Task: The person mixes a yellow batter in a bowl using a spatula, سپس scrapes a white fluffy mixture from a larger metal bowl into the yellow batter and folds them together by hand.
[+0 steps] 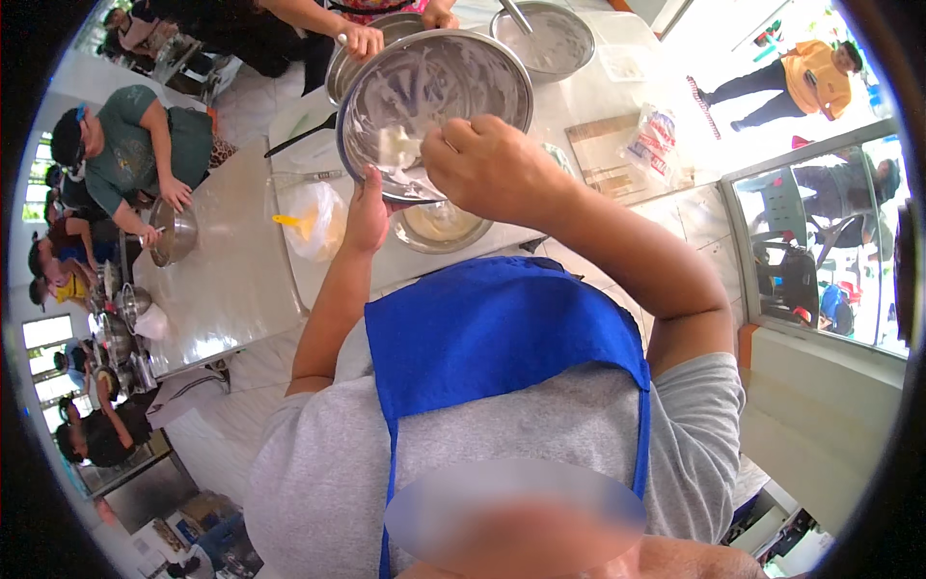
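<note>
My left hand (370, 217) grips the near-left rim of a large metal mixing bowl (470, 54), thumb up on the edge. The bowl is tilted, and its inner wall is smeared with white cream. Over its near side, my right hand (488, 166) is closed in a fist around a utensil whose handle the fingers hide. What shows is its pale head (398, 147), blurred and coated with cream; it looks like a spatula. Partly beneath the tilted bowl, a second metal bowl (470, 242) holds pale yellow batter.
Across the table a person's hand (362, 41) works at another metal bowl (334, 79). A cream-smeared bowl (584, 54) stands far right, near cardboard (604, 174) and a printed plastic bag (655, 145). Leftward lie a black spatula (307, 134) and a plastic bag (325, 217) with a yellow utensil (289, 220).
</note>
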The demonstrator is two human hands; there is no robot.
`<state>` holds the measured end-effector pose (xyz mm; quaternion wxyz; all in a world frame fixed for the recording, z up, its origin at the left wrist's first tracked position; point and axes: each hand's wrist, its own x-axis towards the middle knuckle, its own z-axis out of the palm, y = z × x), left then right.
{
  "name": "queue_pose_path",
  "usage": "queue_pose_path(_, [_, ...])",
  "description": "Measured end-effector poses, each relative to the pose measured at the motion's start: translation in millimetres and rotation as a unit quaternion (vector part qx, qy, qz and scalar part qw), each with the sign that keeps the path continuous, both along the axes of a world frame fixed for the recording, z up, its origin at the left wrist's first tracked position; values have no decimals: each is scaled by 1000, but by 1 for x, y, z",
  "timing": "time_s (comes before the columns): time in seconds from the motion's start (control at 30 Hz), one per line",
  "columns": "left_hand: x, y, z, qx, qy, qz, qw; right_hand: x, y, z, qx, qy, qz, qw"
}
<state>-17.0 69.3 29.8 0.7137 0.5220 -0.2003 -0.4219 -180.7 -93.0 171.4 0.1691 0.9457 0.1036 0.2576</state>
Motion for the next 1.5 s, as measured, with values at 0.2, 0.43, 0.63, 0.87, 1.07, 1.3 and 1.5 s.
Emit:
queue_pose_path(0.2, [-2, -6, 12, 23, -29, 62, 997, -19, -18, -32, 60, 3, -122, 991])
queue_pose_path(0.43, [-11, -18, 32, 66, -56, 75, 993, 5, -57, -1, -30, -75, -115, 990])
queue_pose_path(0.63, [-9, -23, 28, 108, -81, 85, 987, 21, -69, -5, -102, -64, -147, 982])
queue_pose_path(0.87, [-13, -21, 36, 99, -218, 112, 965, 7, -50, -43, 54, 55, -197, 977])
queue_pose_path(1.07, [-15, -19, 21, 100, -351, 152, 918, 14, -43, -2, 37, 3, -208, 977])
queue_pose_path(1.3, [-18, -19, 27, 125, -396, 150, 897, 11, -39, -50, 100, 135, -217, 961])
queue_pose_path(1.5, [-19, -14, 25, 139, -397, 159, 893, 5, -26, -1, 11, 45, -255, 966])
